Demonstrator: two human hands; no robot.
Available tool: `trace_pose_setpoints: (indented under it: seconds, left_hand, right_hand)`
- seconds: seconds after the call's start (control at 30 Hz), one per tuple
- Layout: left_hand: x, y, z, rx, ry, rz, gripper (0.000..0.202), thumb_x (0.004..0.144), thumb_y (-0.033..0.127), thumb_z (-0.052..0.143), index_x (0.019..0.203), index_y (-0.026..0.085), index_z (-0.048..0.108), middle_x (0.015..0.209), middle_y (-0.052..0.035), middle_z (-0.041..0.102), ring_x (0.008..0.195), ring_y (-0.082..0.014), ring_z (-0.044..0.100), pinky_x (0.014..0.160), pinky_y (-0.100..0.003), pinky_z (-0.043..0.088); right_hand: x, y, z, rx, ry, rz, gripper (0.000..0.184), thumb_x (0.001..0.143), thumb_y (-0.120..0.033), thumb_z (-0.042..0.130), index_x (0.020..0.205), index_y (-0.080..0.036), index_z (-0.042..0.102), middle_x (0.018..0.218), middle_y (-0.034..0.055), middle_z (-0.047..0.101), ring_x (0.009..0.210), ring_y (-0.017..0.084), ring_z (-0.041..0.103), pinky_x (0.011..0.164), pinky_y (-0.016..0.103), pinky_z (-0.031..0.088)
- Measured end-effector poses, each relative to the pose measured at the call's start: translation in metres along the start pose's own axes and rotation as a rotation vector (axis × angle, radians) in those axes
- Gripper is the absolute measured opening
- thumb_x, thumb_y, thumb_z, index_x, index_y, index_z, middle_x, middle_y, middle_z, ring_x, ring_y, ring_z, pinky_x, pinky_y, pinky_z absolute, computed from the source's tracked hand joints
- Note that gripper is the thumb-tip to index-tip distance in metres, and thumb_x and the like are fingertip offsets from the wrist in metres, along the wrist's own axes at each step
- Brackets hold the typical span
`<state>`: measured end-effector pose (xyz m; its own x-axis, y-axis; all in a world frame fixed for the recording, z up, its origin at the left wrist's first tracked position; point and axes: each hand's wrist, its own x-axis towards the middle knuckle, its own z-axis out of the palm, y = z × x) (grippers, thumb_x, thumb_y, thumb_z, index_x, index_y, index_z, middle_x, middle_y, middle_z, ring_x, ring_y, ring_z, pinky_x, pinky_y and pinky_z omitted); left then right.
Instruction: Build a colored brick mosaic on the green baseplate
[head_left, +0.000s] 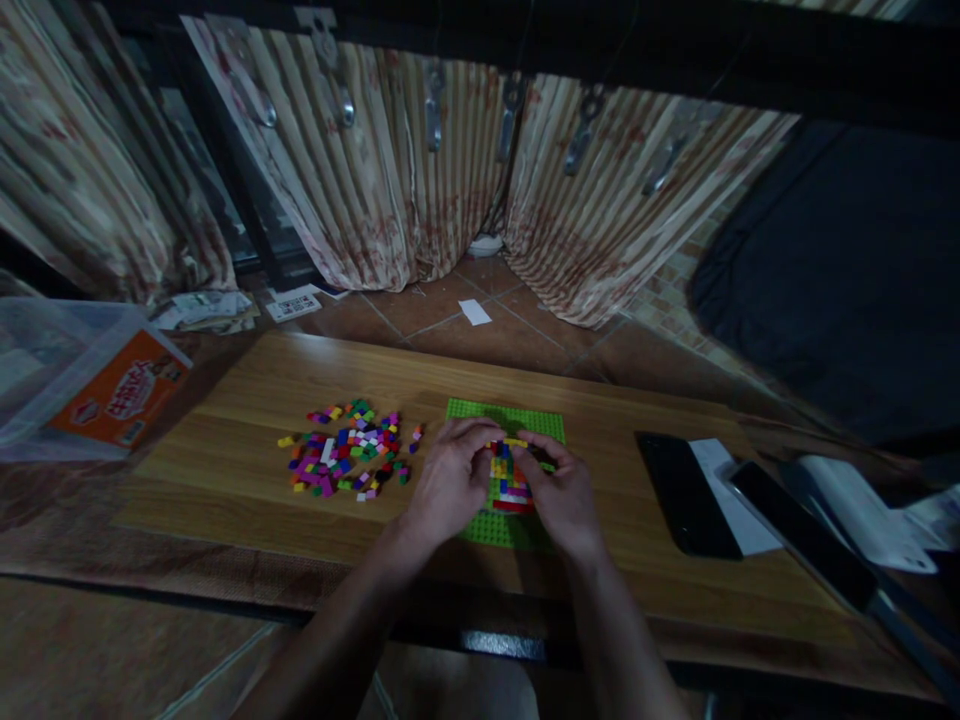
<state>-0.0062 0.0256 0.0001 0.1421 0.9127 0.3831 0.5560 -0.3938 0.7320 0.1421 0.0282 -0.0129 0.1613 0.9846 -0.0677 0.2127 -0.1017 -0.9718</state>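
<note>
A green studded baseplate (pixel 551 425) lies on the wooden board, with a block of multicoloured toy bricks (pixel 514 490) built up on it. My left hand (pixel 450 480) is at the left of this build, thumb and fingers closed at its far edge. From the right, my right hand (pixel 562 495) reaches in with its fingers closed on the same far edge. A yellow toy brick (pixel 515 442) shows between the fingertips of both hands. The fingers partly hide the build, so how firmly the yellow brick sits cannot be seen.
A loose pile of small coloured bricks (pixel 349 450) is spread on the wooden board (pixel 247 430) to the left. Beyond it stands a clear plastic tub (pixel 75 380) with an orange label. On the right are a black phone (pixel 686 495), white paper (pixel 731 500) and another dark device (pixel 802 535).
</note>
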Motion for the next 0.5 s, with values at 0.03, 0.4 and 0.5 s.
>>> trace_pose_setpoints:
  seconds: [0.03,0.4,0.5]
  left_hand:
    - [0.000,-0.001,-0.001,0.003,0.008,-0.007,0.032,0.083,0.003,0.049,0.103,0.021,0.066,0.110,-0.0033,0.068,0.107,-0.0185,0.059,0.096,-0.037,0.047]
    - [0.004,-0.029,-0.035,0.124,0.155,-0.206,0.026,0.084,0.010,0.050,0.101,0.018,0.068,0.104,-0.0071,0.071,0.100,-0.0211,0.064,0.091,-0.036,0.050]
    - [0.004,-0.039,-0.050,0.141,0.163,-0.318,0.024,0.083,0.013,0.051,0.097,0.017,0.070,0.098,-0.0074,0.073,0.091,-0.0201,0.067,0.083,-0.032,0.053]
  right_hand:
    - [0.000,0.002,0.001,0.007,-0.005,0.012,0.042,0.073,-0.045,0.067,0.103,-0.017,0.070,0.097,0.0080,0.072,0.075,0.020,0.066,0.068,0.034,0.053]
    - [0.002,0.008,0.001,-0.015,0.025,0.024,0.043,0.069,-0.045,0.071,0.103,-0.018,0.071,0.101,0.0099,0.072,0.082,0.023,0.068,0.071,0.036,0.055]
    - [0.002,0.008,0.001,0.002,0.008,0.059,0.045,0.069,-0.047,0.071,0.103,-0.018,0.071,0.099,0.0093,0.072,0.081,0.024,0.068,0.069,0.037,0.056]
